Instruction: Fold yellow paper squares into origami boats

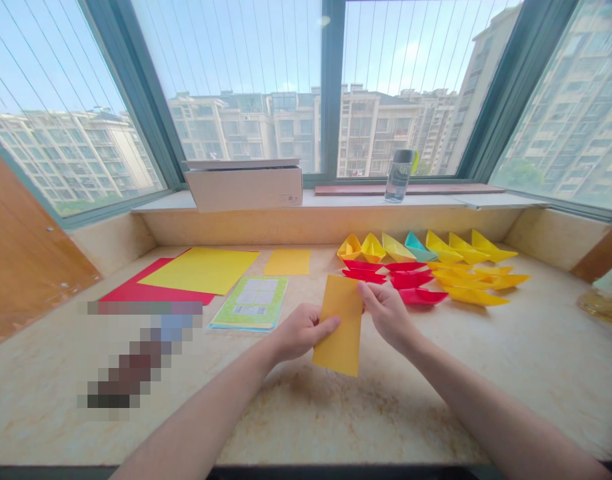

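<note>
Nearest to me, two bare forearms reach in over a cream marble windowsill (306, 413), where the person's left hand (301, 331) and right hand (386, 315) both have hold of a narrow orange-yellow paper rectangle (342, 325). The left hand is half closed, its thumb lying across the rectangle's left edge, while the right pinches the top right edge between thumb and bent fingers. Just right of the right hand sit rows of folded red paper boats (411, 280) and folded yellow paper boats (426, 247), with one folded teal paper boat (419, 245) among them. To the left, a large yellow paper sheet (201, 270) overlaps a red paper sheet (136, 287), beside a small orange-yellow paper sheet (287, 262). A green printed paper packet (249, 303) carries a white panel and a barcode-like block, though its print seems too small to read from here. On the back ledge stand a pale cardboard box (243, 190) and a clear plastic bottle with a dark cap (399, 177).
</note>
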`<state>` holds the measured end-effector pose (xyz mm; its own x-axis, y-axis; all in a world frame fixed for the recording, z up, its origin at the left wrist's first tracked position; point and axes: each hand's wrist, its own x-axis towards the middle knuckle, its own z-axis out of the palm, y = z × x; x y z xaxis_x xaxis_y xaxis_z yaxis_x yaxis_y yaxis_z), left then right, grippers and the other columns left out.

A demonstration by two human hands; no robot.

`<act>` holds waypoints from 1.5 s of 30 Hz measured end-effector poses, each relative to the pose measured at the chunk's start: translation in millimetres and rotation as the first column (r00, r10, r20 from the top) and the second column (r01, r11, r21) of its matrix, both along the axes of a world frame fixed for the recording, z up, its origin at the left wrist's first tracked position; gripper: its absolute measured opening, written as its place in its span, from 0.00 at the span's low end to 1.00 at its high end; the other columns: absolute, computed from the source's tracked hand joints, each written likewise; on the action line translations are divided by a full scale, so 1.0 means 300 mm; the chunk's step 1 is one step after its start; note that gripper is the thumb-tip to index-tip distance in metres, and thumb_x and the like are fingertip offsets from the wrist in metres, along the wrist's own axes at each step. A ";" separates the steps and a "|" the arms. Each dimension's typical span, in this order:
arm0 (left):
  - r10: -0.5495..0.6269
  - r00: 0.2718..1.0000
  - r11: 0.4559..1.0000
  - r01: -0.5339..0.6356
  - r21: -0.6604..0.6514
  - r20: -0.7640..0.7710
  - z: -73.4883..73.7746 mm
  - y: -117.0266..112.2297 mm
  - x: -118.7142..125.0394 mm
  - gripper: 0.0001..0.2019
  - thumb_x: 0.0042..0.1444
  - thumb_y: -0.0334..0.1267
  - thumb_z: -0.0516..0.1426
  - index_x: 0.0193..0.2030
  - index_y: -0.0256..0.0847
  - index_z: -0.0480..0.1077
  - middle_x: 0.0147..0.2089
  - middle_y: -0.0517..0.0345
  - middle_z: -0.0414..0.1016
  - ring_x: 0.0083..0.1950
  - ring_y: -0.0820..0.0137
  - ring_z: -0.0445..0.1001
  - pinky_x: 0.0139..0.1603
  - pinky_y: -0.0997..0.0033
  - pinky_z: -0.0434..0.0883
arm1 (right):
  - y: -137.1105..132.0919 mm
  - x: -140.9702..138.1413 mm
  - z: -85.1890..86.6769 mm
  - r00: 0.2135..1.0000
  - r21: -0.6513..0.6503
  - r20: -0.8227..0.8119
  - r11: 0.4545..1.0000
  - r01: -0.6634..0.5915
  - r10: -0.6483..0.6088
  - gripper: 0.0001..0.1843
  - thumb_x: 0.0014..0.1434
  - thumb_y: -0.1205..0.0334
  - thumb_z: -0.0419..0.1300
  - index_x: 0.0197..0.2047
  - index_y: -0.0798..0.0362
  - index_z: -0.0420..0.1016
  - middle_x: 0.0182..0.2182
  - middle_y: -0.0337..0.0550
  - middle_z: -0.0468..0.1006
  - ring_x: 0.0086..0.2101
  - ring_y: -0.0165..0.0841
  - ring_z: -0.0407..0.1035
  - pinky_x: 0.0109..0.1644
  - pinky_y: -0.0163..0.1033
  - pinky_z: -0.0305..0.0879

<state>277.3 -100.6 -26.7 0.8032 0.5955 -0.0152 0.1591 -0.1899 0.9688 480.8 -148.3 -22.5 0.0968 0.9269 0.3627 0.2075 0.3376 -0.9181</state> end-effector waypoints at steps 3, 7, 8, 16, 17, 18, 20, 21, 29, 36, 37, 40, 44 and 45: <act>-0.020 1.000 0.999 0.020 -0.031 -0.003 -0.003 -0.005 0.000 0.22 0.58 0.55 0.56 0.34 0.32 0.74 0.33 0.49 0.78 0.31 0.67 0.75 0.29 0.74 0.67 | -0.004 -0.002 0.008 1.000 -0.004 0.026 1.000 0.013 -0.012 0.28 0.63 0.38 0.51 0.25 0.53 0.66 0.22 0.40 0.68 0.24 0.32 0.61 0.27 0.36 0.58; -0.082 0.996 0.995 0.083 -0.061 0.015 -0.012 -0.012 -0.002 0.23 0.59 0.55 0.56 0.38 0.32 0.75 0.34 0.48 0.78 0.32 0.67 0.75 0.29 0.74 0.67 | -0.016 -0.010 0.016 0.998 0.020 0.059 1.000 0.014 -0.015 0.27 0.63 0.39 0.52 0.23 0.53 0.66 0.21 0.39 0.67 0.24 0.31 0.60 0.26 0.36 0.57; -0.083 0.996 0.994 0.083 -0.064 0.013 -0.012 -0.012 -0.003 0.23 0.59 0.55 0.56 0.38 0.32 0.75 0.34 0.48 0.78 0.32 0.67 0.75 0.29 0.75 0.67 | -0.016 -0.010 0.015 0.999 0.019 0.035 1.000 0.003 -0.004 0.27 0.64 0.39 0.52 0.24 0.52 0.66 0.21 0.39 0.67 0.24 0.31 0.60 0.27 0.36 0.57; -0.043 0.999 0.998 0.043 -0.048 0.002 0.002 -0.009 -0.005 0.23 0.58 0.55 0.56 0.34 0.32 0.75 0.33 0.50 0.78 0.31 0.69 0.75 0.29 0.76 0.68 | -0.009 -0.002 0.004 0.998 -0.032 -0.026 0.998 -0.049 0.048 0.28 0.63 0.38 0.52 0.24 0.53 0.68 0.22 0.41 0.70 0.25 0.32 0.63 0.30 0.36 0.60; -0.042 0.999 0.998 0.042 -0.050 -0.001 0.003 -0.009 -0.005 0.23 0.58 0.56 0.56 0.34 0.32 0.75 0.32 0.50 0.78 0.31 0.69 0.75 0.29 0.76 0.68 | -0.011 -0.004 0.006 1.000 -0.029 -0.009 0.999 -0.029 0.028 0.29 0.63 0.37 0.52 0.23 0.53 0.67 0.22 0.41 0.69 0.25 0.32 0.63 0.29 0.36 0.59; -0.043 0.999 0.998 0.043 -0.055 -0.002 0.003 -0.010 -0.005 0.23 0.58 0.56 0.56 0.34 0.32 0.75 0.32 0.50 0.78 0.31 0.69 0.75 0.29 0.76 0.68 | -0.013 -0.006 0.008 1.000 -0.024 -0.001 1.000 -0.008 0.008 0.29 0.62 0.37 0.52 0.23 0.53 0.66 0.21 0.41 0.69 0.25 0.32 0.63 0.29 0.37 0.59; -0.050 0.999 0.996 0.050 -0.067 0.003 0.002 -0.012 -0.005 0.23 0.58 0.56 0.56 0.34 0.32 0.75 0.33 0.50 0.78 0.31 0.68 0.76 0.29 0.76 0.69 | -0.016 -0.009 0.012 1.000 -0.015 -0.022 1.000 0.010 -0.011 0.29 0.63 0.37 0.52 0.23 0.52 0.66 0.21 0.41 0.69 0.25 0.33 0.63 0.29 0.37 0.60; -0.055 0.998 0.996 0.056 -0.073 0.008 0.001 -0.012 -0.005 0.23 0.58 0.56 0.56 0.34 0.32 0.75 0.33 0.49 0.78 0.32 0.68 0.76 0.29 0.76 0.69 | -0.018 -0.009 0.013 0.999 -0.012 -0.046 1.000 0.005 -0.005 0.28 0.63 0.38 0.52 0.23 0.52 0.66 0.21 0.40 0.69 0.25 0.33 0.63 0.30 0.37 0.61; 0.018 0.995 1.000 -0.019 0.006 0.095 0.015 -0.016 0.001 0.24 0.60 0.55 0.55 0.36 0.32 0.76 0.31 0.49 0.78 0.30 0.68 0.76 0.27 0.76 0.68 | -0.023 -0.012 -0.004 0.973 -0.139 0.063 0.967 -0.213 0.224 0.31 0.61 0.34 0.51 0.22 0.53 0.68 0.20 0.40 0.70 0.23 0.32 0.64 0.26 0.35 0.59; 0.030 0.997 0.999 -0.033 0.039 0.069 0.020 -0.020 0.004 0.26 0.60 0.57 0.53 0.35 0.31 0.75 0.30 0.49 0.77 0.29 0.68 0.75 0.26 0.76 0.67 | -0.034 -0.024 -0.013 0.983 -0.145 0.060 0.976 -0.163 0.173 0.33 0.61 0.33 0.51 0.21 0.53 0.69 0.20 0.42 0.71 0.23 0.33 0.65 0.26 0.36 0.61; 0.024 0.997 0.999 -0.027 0.039 0.069 0.019 -0.019 0.003 0.26 0.60 0.57 0.53 0.36 0.31 0.75 0.32 0.49 0.78 0.30 0.68 0.75 0.26 0.76 0.67 | -0.035 -0.024 -0.015 0.985 -0.148 0.039 0.976 -0.159 0.167 0.33 0.60 0.32 0.50 0.20 0.52 0.68 0.19 0.43 0.71 0.23 0.34 0.65 0.26 0.37 0.61; -0.010 0.996 1.000 0.010 0.009 0.088 0.017 -0.019 0.002 0.27 0.59 0.58 0.53 0.38 0.31 0.76 0.34 0.48 0.78 0.34 0.66 0.77 0.29 0.75 0.69 | -0.033 -0.022 -0.023 0.988 -0.155 -0.009 0.976 -0.151 0.151 0.35 0.60 0.30 0.48 0.20 0.51 0.68 0.18 0.44 0.71 0.23 0.35 0.66 0.26 0.38 0.62; -0.035 0.993 0.999 0.038 -0.025 0.109 0.015 -0.021 0.002 0.26 0.57 0.58 0.56 0.34 0.31 0.75 0.33 0.49 0.78 0.34 0.65 0.77 0.30 0.73 0.69 | -0.031 -0.019 -0.036 0.994 -0.148 0.027 0.984 -0.097 0.102 0.34 0.61 0.32 0.48 0.19 0.51 0.68 0.19 0.45 0.72 0.24 0.37 0.67 0.27 0.39 0.62; -0.034 0.993 0.999 0.037 -0.024 0.110 0.015 -0.021 0.002 0.25 0.56 0.58 0.57 0.34 0.32 0.75 0.32 0.49 0.77 0.33 0.65 0.76 0.30 0.73 0.69 | -0.031 -0.019 -0.038 0.996 -0.136 0.040 0.988 -0.074 0.081 0.33 0.61 0.32 0.48 0.19 0.50 0.68 0.19 0.45 0.72 0.24 0.38 0.67 0.27 0.39 0.62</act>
<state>277.9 -106.9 -22.3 0.8216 0.5670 0.0593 0.0451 -0.1683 0.9847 475.2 -157.6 -33.8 0.0090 0.9715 0.2368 0.2281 0.2286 -0.9464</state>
